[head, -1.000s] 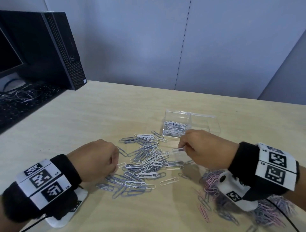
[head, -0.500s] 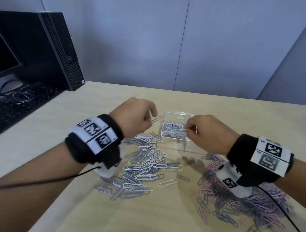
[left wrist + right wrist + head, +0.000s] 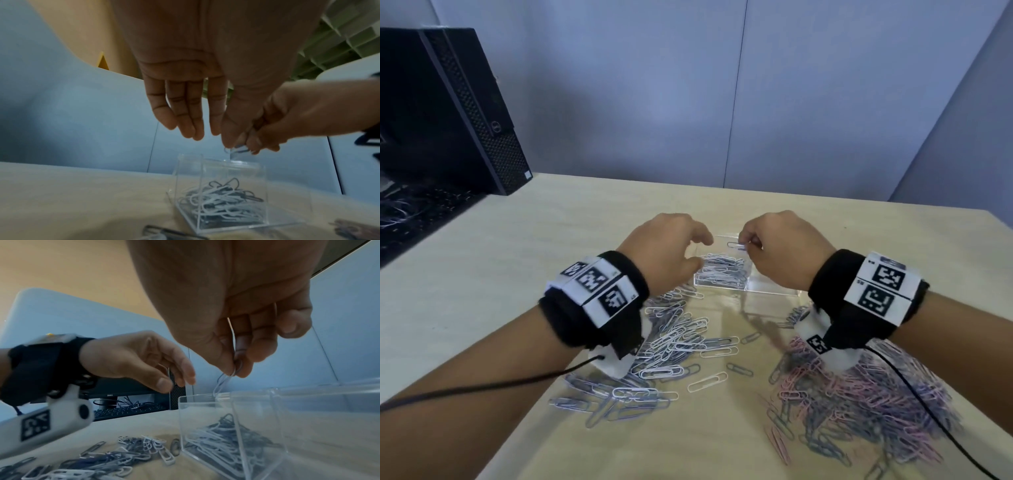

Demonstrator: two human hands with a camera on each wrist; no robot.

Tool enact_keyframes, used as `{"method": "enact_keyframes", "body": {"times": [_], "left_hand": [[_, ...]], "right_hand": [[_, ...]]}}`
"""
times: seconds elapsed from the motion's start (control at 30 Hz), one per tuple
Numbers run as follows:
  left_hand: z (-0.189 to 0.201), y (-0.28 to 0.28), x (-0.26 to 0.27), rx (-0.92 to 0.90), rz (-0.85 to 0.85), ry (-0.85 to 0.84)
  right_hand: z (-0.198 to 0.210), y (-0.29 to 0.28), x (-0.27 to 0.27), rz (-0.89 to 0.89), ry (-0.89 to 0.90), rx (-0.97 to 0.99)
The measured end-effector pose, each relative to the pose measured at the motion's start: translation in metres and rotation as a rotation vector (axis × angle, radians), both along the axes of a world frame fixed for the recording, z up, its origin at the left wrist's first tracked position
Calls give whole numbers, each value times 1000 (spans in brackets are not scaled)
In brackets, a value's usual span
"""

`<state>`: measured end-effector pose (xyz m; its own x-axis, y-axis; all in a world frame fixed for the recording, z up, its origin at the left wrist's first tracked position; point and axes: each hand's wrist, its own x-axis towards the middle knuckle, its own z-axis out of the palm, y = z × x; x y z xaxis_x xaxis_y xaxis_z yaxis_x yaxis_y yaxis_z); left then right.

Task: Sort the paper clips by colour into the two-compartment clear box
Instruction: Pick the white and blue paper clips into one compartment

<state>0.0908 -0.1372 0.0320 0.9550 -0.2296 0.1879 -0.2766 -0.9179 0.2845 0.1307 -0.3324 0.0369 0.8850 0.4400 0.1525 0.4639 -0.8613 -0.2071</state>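
The right hand (image 3: pixel 784 253) pinches one pale paper clip (image 3: pixel 223 382) between thumb and fingertips, its long axis hanging tilted downward over the clear box (image 3: pixel 753 286) near the desk's (image 3: pixel 517 260) middle. The left hand (image 3: pixel 671 250) hovers beside it, fingers relaxed and apart, holding nothing. The box's left compartment holds a heap of white and grey clips (image 3: pixel 722 272), too tangled to count.
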Motion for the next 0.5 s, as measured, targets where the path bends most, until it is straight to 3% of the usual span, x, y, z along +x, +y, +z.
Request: {"method": "enact_keyframes", "body": {"times": [0.3, 0.5], "left_hand": [[1, 52, -74, 41, 67, 189], [-7, 81, -101, 162, 125, 315]], "right_hand": [[-14, 14, 11, 50, 46, -54], [-12, 7, -15, 209, -100, -14]]}}
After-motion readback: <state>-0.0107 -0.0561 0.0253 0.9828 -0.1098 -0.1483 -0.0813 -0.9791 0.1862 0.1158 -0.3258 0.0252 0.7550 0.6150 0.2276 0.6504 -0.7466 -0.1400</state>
